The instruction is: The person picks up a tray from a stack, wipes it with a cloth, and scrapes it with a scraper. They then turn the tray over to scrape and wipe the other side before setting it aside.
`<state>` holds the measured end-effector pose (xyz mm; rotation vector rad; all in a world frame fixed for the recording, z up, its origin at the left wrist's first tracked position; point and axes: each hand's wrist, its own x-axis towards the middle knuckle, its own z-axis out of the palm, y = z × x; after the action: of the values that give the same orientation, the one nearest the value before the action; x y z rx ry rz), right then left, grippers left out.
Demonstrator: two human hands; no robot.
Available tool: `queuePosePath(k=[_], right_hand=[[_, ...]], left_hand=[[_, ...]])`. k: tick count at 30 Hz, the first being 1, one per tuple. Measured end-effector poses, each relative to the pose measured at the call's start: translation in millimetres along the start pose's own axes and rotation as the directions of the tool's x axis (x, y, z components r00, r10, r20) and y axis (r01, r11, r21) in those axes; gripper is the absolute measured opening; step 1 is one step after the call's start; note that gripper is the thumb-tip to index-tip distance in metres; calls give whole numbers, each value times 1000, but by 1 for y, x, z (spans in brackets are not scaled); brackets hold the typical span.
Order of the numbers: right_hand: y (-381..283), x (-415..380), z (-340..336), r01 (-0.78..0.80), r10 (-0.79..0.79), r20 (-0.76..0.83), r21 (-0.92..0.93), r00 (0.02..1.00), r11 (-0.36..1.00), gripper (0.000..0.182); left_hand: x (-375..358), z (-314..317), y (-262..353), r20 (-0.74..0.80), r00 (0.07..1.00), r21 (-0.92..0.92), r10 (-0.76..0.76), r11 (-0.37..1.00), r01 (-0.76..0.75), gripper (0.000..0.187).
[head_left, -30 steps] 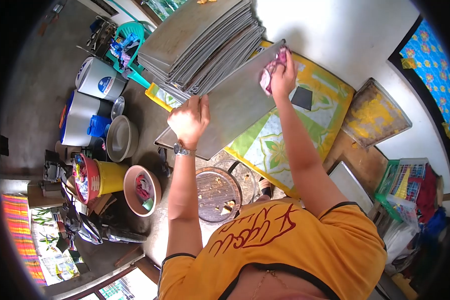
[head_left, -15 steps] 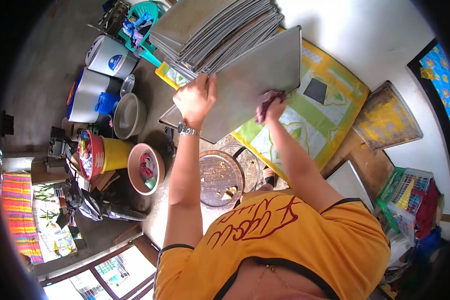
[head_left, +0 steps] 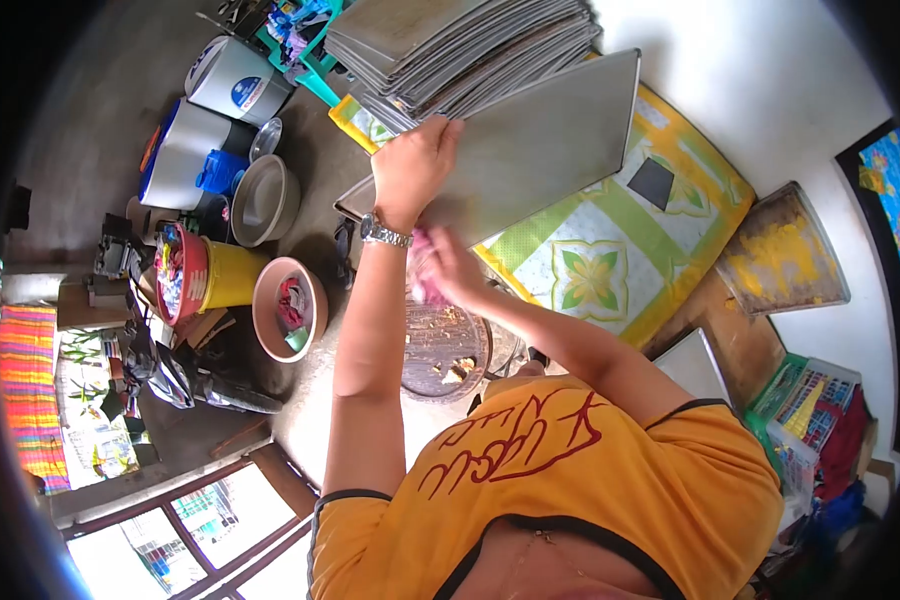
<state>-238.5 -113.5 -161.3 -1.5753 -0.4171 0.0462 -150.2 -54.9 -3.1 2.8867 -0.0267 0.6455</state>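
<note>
A flat grey metal baking tray (head_left: pixel 545 145) is held tilted, its long side slanting up to the right. My left hand (head_left: pixel 412 172), with a watch on the wrist, is closed on the tray's upper edge. Low on the tray's near side, my right hand (head_left: pixel 452 270) grips a dark pinkish rag (head_left: pixel 426 268), both slightly blurred by motion. Right behind the tray rises a tall stack of similar trays (head_left: pixel 450 60). Stack and tray are over a table with a green, white and yellow patterned tablecloth (head_left: pixel 590 270).
A round dark stool top (head_left: pixel 440 355) with crumbs on it stands below my hands. To the left are a pink basin (head_left: pixel 290 310), a yellow bucket (head_left: pixel 230 275) and a grey basin (head_left: pixel 265 200). A yellow-stained tray (head_left: pixel 785 255) leans at the right wall, near plastic baskets (head_left: pixel 805 400).
My right hand has swept the rag from the tray's right end leftward and down to its near-left side. The left hand keeps its hold; the whole view has shifted slightly.
</note>
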Motion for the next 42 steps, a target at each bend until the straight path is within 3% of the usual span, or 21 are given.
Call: queuePosePath(k=[1, 2, 3, 4, 7, 10, 13, 16, 18, 20, 22, 24, 26, 27, 28, 31, 35, 37, 39, 40, 42], right_hand=[[-18, 17, -37, -35, 26, 54, 181, 998, 983, 30], [-12, 33, -55, 60, -51, -96, 94, 994, 994, 30], [-6, 48, -74, 127, -127, -244, -17, 962, 992, 31], [11, 58, -76, 192, -403, -474, -432, 783, 881, 30], [59, 78, -56, 38, -288, -448, -488, 846, 872, 32], [98, 32, -9, 310, -531, -130, -687, 838, 657, 40], [127, -18, 12, 481, -235, 430, -660, 872, 578, 33], [122, -25, 7, 431, -126, 573, -435, 810, 791, 39], [92, -5, 4, 362, -271, 260, -421, 927, 832, 41], [28, 27, 0, 373, -423, -69, -359, 904, 856, 40], [-23, 54, 4, 408, -467, -61, -398, 882, 822, 41], [-32, 71, 22, 275, -329, 138, 308, 934, 911, 43], [-35, 75, 34, 398, -447, 165, 262, 879, 879, 42], [-30, 71, 40, 608, -594, 132, -142, 793, 781, 40], [-26, 65, 44, 680, -716, 171, -517, 677, 519, 37], [53, 31, 41, 712, -541, 463, -441, 702, 547, 33], [54, 22, 16, 708, -518, 482, -495, 706, 505, 33], [7, 40, 31, 438, -411, 247, -63, 878, 897, 34], [4, 58, 44, 305, -333, 254, 144, 908, 941, 35], [15, 53, 37, 481, -433, 322, -84, 842, 873, 37], [41, 43, 25, 747, -608, 439, -468, 661, 473, 42]], left_hand=[[1, -1, -2, 45, 999, -7, -5, 1000, 6, 29], [3, -1, -4, 38, 999, -3, 0, 1000, 0, 29], [4, 0, -4, 37, 999, 0, 6, 1000, -6, 28], [6, 2, -5, 37, 999, 4, 17, 1000, -17, 28], [6, 7, -5, -42, 998, 43, 46, 998, -44, 30], [9, 10, -7, -88, 995, 86, 55, 995, -47, 31], [7, 9, -5, -42, 999, 92, -6, 996, 10, 30], [4, 4, -2, 29, 998, 102, -54, 994, 51, 31], [7, 3, -1, 56, 996, 77, -67, 995, 62, 31], [7, 3, -3, 86, 993, 28, -80, 997, 78, 31], [5, 2, -1, 71, 995, 16, -64, 998, 63, 31], [8, 1, 0, 68, 996, 7, -55, 999, 54, 30], [9, 0, 0, 88, 994, -7, -60, 998, 61, 30], [10, 0, 1, 102, 992, 7, -71, 997, 70, 30], [10, -1, 3, 118, 989, 22, -85, 996, 83, 31], [7, -4, 5, 149, 983, 37, -110, 994, 105, 32], [8, -2, 0, 149, 986, 5, -76, 997, 76, 33], [7, -2, 1, 187, 978, -17, -91, 995, 95, 33], [8, -12, 6, 237, 965, -70, -115, 988, 135, 35], [8, -12, 4, 254, 961, -67, -110, 989, 131, 35], [13, -11, 0, 272, 958, -61, -95, 991, 115, 36]])
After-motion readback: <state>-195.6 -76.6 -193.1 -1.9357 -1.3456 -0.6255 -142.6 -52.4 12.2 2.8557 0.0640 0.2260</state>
